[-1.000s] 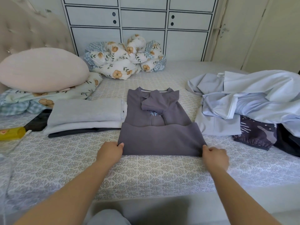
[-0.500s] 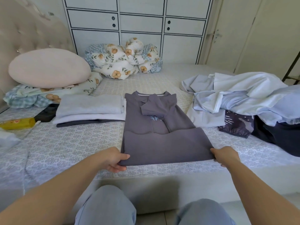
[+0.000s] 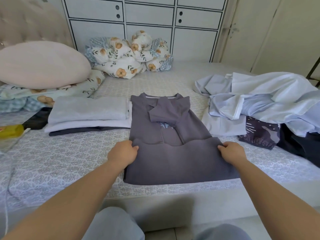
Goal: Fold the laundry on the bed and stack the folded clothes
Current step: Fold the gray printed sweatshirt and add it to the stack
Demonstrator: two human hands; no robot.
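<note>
A grey shirt [image 3: 173, 129] lies flat on the bed [image 3: 69, 160], sleeves folded in and its lower part doubled up over the body. My left hand [image 3: 123, 153] pinches the left corner of that folded flap. At the flap's right corner, my right hand [image 3: 231, 151] pinches the cloth the same way. To the left of the shirt sits a stack of folded clothes [image 3: 88, 115], pale on top with a dark piece underneath. A heap of unfolded laundry [image 3: 270, 103], pale blue and white shirts over dark patterned pieces, lies to the right.
A pink pillow [image 3: 41, 64] and floral bedding [image 3: 128, 56] sit at the headboard side. At the left edge there is a yellow packet [image 3: 10, 130]. White cabinet doors [image 3: 149, 19] stand behind the bed. My knees show below the mattress edge.
Both hands have moved forward from the shirt's near fold to the upper corners of the doubled flap. The head camera has leaned in closer over the bed.
</note>
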